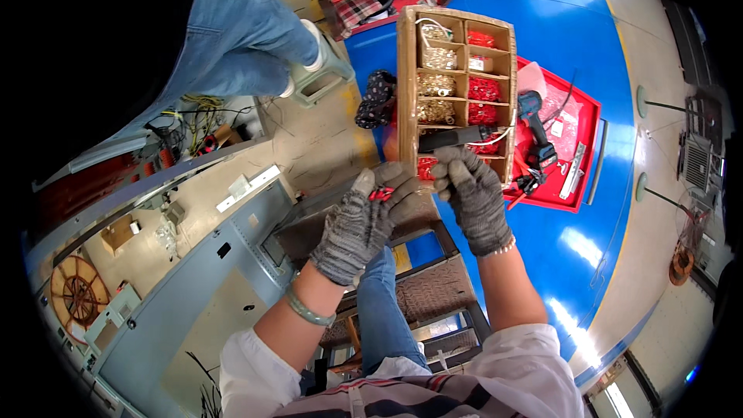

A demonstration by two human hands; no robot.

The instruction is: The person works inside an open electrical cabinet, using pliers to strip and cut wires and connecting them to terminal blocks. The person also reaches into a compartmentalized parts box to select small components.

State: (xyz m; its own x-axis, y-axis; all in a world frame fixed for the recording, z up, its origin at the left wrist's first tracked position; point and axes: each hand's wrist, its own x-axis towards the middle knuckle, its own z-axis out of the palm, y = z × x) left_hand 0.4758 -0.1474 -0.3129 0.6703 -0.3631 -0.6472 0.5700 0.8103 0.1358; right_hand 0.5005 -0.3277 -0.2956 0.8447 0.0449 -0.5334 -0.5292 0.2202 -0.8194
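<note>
My left hand (357,226), in a grey knit glove, is curled around a few small red pieces (381,194) that show between thumb and fingers. My right hand (474,203), gloved the same way, has thumb and fingertips pressed together; whatever may be between them cannot be made out. Just beyond both hands stands a brown divided box (407,70). Its left compartments hold small gold and silver metal parts (437,85), and several on the right hold small red parts (484,90). Across the near compartments lies a long black object (450,138) by a white cable (499,138).
Right of the box, a red tray (590,120) carries a blue-black cordless power tool (535,128). Another person's jean-clad leg (248,23) rests a foot on a green stool (329,81) at upper left. A grey metal cabinet panel (178,294) fills the lower left. Red shelving (395,0) stands behind.
</note>
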